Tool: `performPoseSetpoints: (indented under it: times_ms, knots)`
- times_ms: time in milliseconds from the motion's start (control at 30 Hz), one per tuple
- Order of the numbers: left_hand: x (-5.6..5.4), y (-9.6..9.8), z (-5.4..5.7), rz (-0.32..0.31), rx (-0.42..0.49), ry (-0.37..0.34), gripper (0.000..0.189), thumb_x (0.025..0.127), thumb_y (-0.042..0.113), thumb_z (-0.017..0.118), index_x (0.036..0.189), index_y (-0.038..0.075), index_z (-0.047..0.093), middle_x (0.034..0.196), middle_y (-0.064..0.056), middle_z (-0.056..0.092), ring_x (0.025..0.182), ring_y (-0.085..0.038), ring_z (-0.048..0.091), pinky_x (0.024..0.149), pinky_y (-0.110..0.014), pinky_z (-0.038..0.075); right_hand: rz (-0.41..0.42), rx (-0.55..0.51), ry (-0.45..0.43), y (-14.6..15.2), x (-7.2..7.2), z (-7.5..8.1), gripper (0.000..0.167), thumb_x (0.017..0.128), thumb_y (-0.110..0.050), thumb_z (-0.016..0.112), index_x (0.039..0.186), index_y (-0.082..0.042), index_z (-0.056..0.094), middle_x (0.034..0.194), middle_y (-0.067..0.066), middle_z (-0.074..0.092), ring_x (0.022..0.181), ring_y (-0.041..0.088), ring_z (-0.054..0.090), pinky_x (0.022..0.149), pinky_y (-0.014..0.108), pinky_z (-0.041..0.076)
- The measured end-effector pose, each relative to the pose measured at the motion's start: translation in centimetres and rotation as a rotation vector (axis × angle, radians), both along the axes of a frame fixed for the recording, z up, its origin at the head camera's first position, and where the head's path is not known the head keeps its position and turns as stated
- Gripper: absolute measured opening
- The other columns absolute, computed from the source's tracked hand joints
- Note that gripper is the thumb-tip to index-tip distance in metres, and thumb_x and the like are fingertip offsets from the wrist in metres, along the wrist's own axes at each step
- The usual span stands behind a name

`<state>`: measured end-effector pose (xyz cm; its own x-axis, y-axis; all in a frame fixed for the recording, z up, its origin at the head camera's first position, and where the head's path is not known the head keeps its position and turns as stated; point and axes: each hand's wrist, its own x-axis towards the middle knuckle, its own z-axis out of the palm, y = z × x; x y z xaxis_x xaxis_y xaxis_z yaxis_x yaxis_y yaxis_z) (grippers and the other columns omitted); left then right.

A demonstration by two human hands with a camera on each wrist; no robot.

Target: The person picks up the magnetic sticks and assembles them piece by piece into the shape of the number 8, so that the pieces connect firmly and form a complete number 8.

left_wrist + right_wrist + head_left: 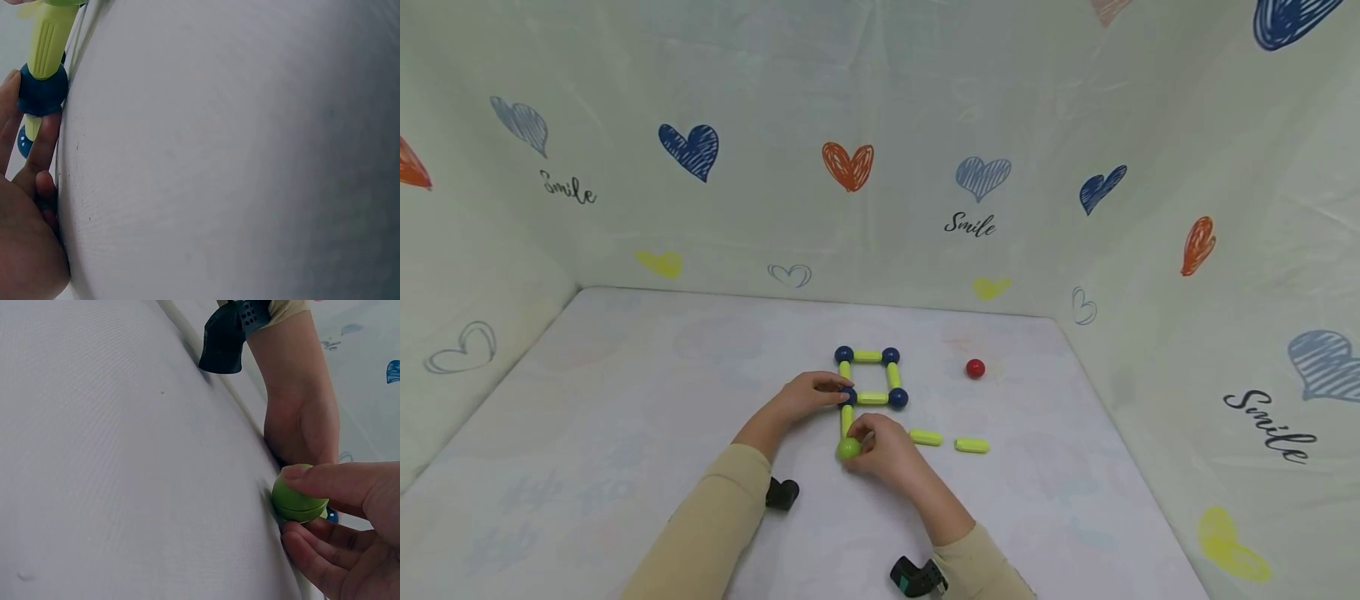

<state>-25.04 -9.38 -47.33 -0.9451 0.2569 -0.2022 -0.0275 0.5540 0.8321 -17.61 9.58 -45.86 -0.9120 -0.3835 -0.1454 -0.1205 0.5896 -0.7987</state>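
A square of yellow-green rods (868, 357) with a dark blue ball (898, 398) at each corner lies flat on the table. My left hand (801, 400) grips the near-left corner ball (42, 90) between thumb and fingers. From that ball another yellow-green rod (847, 420) runs toward me, and a green ball (847, 449) sits at its near end. Thumb and fingers of my right hand (886, 450) pinch this green ball from the right. In the right wrist view the green ball (300, 497) shows a seam line, close over the tabletop.
Two loose yellow-green rods, one nearer (927, 437) my right hand and one farther (972, 446), lie to its right. A red ball (975, 368) rests farther back on the right. Cloth walls (910, 100) printed with hearts enclose the white table (625, 400).
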Motion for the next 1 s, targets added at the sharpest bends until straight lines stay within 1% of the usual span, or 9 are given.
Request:
performPoseSetpoints:
  times_ms: [200, 367, 567, 667, 800, 900, 1000]
  knots:
    - [0.2, 0.0, 0.1, 0.004, -0.002, -0.005, 0.028, 0.092, 0.027, 0.069, 0.117, 0.016, 0.071, 0.110, -0.004, 0.064, 0.106, -0.026, 0.054, 0.096, -0.050, 0.039, 0.009, -0.002, -0.004, -0.1, 0.1, 0.2, 0.033, 0.075, -0.010, 0.085, 0.100, -0.012, 0.065, 0.091, -0.005, 0.059, 0.078, 0.011, 0.058, 0.066, 0.027, 0.050]
    - [0.3, 0.1, 0.1, -0.004, 0.004, 0.007, 0.027, 0.092, 0.024, 0.069, 0.117, 0.013, 0.071, 0.110, -0.005, 0.064, 0.105, -0.025, 0.055, 0.095, -0.048, 0.041, 0.015, 0.014, 0.014, 1.1, 0.3, 0.7, 0.032, 0.077, -0.013, 0.084, 0.102, -0.012, 0.065, 0.092, -0.003, 0.060, 0.078, 0.012, 0.058, 0.066, 0.027, 0.050]
    - [0.7, -0.1, 0.5, 0.001, 0.010, 0.002, 0.027, 0.093, 0.015, 0.067, 0.119, 0.011, 0.069, 0.116, -0.008, 0.065, 0.106, -0.026, 0.057, 0.094, -0.045, 0.044, -0.026, 0.088, 0.044, 3.2, -0.1, 1.6, 0.032, 0.078, -0.013, 0.083, 0.105, -0.009, 0.065, 0.095, 0.000, 0.060, 0.081, 0.016, 0.055, 0.068, 0.028, 0.049]
    - [1.1, -0.3, 0.7, -0.004, 0.011, 0.002, 0.031, 0.092, 0.011, 0.068, 0.123, 0.011, 0.067, 0.120, -0.010, 0.064, 0.105, -0.027, 0.056, 0.092, -0.044, 0.046, -0.038, 0.124, 0.059, 4.1, -0.6, 1.9, 0.033, 0.079, -0.012, 0.082, 0.106, -0.008, 0.066, 0.098, 0.001, 0.061, 0.082, 0.016, 0.055, 0.069, 0.028, 0.049]
    - [1.7, -0.4, 0.9, -0.005, -0.005, -0.025, 0.040, 0.090, 0.014, 0.071, 0.129, 0.016, 0.063, 0.126, -0.010, 0.061, 0.105, -0.027, 0.054, 0.089, -0.042, 0.046, -0.055, 0.162, 0.077, 5.3, -1.1, 2.2, 0.033, 0.079, -0.009, 0.082, 0.108, -0.006, 0.067, 0.100, 0.003, 0.061, 0.082, 0.017, 0.054, 0.068, 0.028, 0.049]
    - [2.1, -0.2, 1.1, 0.002, -0.008, -0.051, 0.045, 0.088, 0.017, 0.074, 0.131, 0.019, 0.062, 0.131, -0.011, 0.057, 0.103, -0.026, 0.051, 0.084, -0.039, 0.046, -0.087, 0.195, 0.076, 6.3, -1.3, 2.3, 0.033, 0.079, -0.008, 0.081, 0.109, -0.007, 0.068, 0.100, 0.003, 0.060, 0.080, 0.017, 0.053, 0.067, 0.027, 0.048]
    - [2.6, 0.3, 1.2, -0.005, -0.012, -0.053, 0.049, 0.086, 0.017, 0.076, 0.132, 0.020, 0.061, 0.134, -0.012, 0.053, 0.101, -0.026, 0.051, 0.081, -0.038, 0.046, -0.103, 0.225, 0.087, 7.2, -1.5, 2.2, 0.032, 0.078, -0.006, 0.081, 0.107, -0.007, 0.068, 0.097, 0.002, 0.059, 0.080, 0.017, 0.052, 0.066, 0.028, 0.047]
